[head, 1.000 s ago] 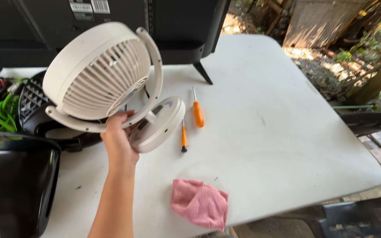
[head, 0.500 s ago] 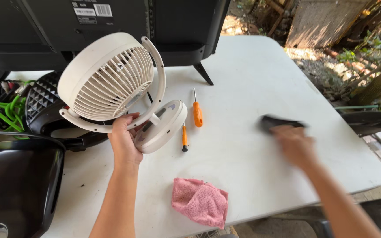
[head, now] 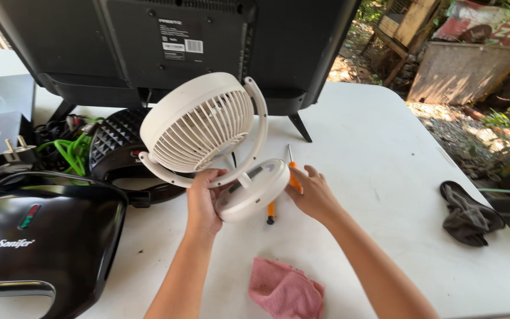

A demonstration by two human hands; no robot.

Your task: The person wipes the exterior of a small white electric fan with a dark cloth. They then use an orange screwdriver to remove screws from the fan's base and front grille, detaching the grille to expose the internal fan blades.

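I hold a white desk fan (head: 199,127) tilted above the white table (head: 373,147). My left hand (head: 203,204) grips it where the curved yoke meets the round base (head: 252,192). My right hand (head: 314,198) rests against the right edge of that base with its fingers spread, holding nothing. Under it lies an orange-handled screwdriver (head: 291,158), partly hidden. A smaller orange screwdriver (head: 271,211) pokes out below the base.
A pink cloth (head: 284,289) lies near the front edge and a dark cloth (head: 467,215) at the right edge. A black television back (head: 208,41) stands behind the fan. A black grill-like appliance (head: 36,236), green cable (head: 72,150) and a black diamond-patterned device (head: 113,147) crowd the left.
My right hand left the dark cloth at the table's right edge and came back to the fan's base. My left hand kept its hold on the fan.
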